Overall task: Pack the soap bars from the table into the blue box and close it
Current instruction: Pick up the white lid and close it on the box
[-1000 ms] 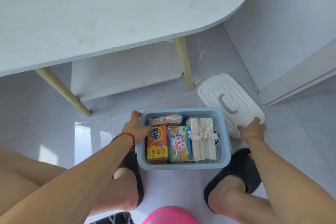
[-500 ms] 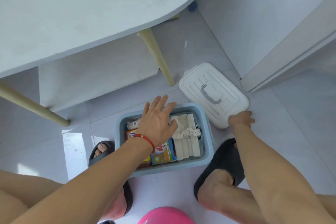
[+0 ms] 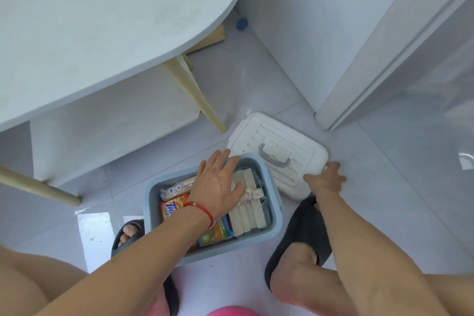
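The blue box (image 3: 151, 197) stands open on the floor between my feet. Inside lie an orange Tide soap bar (image 3: 171, 209), a long wrapped bar (image 3: 177, 188) along the far wall, a blue-and-orange pack (image 3: 218, 233) and a bundle of white soap bars (image 3: 247, 218). My left hand (image 3: 218, 182) hovers flat over the box with its fingers spread, reaching toward the far right corner. The white lid (image 3: 282, 143) with a grey handle lies on the floor to the right of the box. My right hand (image 3: 325, 181) grips the lid's near right edge.
A white rounded table (image 3: 102, 20) on wooden legs (image 3: 197, 92) overhangs the floor beyond the box. A white wall and door frame (image 3: 372, 72) rise at the right. My feet are in dark slippers (image 3: 302, 233), and something pink (image 3: 230, 312) shows at the bottom edge.
My left hand let go of the box's left rim and moved across over its contents toward the lid. My right hand stays on the lid's edge. The view has shifted right.
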A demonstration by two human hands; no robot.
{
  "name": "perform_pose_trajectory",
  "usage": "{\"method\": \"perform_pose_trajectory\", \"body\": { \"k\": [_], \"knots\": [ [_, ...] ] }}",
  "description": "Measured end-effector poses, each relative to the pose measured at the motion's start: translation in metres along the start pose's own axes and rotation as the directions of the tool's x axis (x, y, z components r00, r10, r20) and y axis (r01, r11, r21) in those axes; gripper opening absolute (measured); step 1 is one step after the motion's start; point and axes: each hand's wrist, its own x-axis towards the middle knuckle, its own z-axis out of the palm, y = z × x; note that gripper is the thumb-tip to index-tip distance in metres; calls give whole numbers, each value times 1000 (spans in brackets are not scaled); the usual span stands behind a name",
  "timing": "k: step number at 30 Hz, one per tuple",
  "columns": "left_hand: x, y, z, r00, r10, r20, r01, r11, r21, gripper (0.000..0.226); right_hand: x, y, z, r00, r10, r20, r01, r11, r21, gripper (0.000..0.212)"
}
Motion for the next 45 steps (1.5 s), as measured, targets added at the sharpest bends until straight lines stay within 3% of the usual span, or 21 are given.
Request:
{"method": "perform_pose_trajectory", "body": {
  "k": [6,11,14,17,20,22,25,26,29,31,33,36,38,42,45],
  "knots": [
    [-8,0,2,1000,2,6,-2,1000,-13,60,-11,-8,-3,991,-112,-71,115,993,39,65],
    [-13,-2,-8,999,-14,-30,11,995,-102,60,-28,-34,-23,984,-157,-85,178,896,408,55],
    [-16,-7,-20,996,-60,-63,47,981,-187,58,-40,-57,-42,960,-243,-143,282,815,506,53],
    [-26,-16,-36,977,-159,-140,110,946,-304,51,-61,-77,-68,937,-293,-191,349,742,573,32],
    [-37,-29,-55,916,-341,-213,202,848,-490,39,-85,-89,-93,927,-328,-185,366,669,647,14],
    [-43,-42,-67,860,-476,-184,262,722,-641,26,-100,-88,-102,929,-355,-103,338,704,625,14],
    [-53,-67,-81,804,-595,-6,292,404,-867,40,-130,-83,-94,862,-477,172,340,796,501,26],
    [-59,-77,-81,796,-603,38,316,362,-877,46,-140,-80,-84,818,-517,251,370,808,459,27],
    [-85,-108,-64,740,-672,38,459,463,-759,42,-167,-71,-49,727,-565,391,479,825,300,28],
    [-103,-124,-48,713,-701,-1,532,542,-651,35,-173,-63,-32,692,-597,405,637,770,48,22],
    [-114,-129,-35,748,-664,-4,544,616,-570,34,-174,-52,-22,667,-641,381,734,653,-187,12],
    [-111,-126,-21,819,-573,23,532,744,-405,39,-168,-38,-17,663,-679,316,747,571,-340,18],
    [-109,-125,-15,829,-559,31,529,764,-370,39,-163,-32,-16,658,-676,331,747,530,-401,24],
    [-114,-132,-8,789,-604,111,574,660,-485,54,-160,-22,-10,686,-643,341,723,657,-215,37],
    [-115,-132,-10,699,-649,300,648,397,-650,63,-159,-17,-3,798,-474,371,553,821,-140,50]
  ]
}}
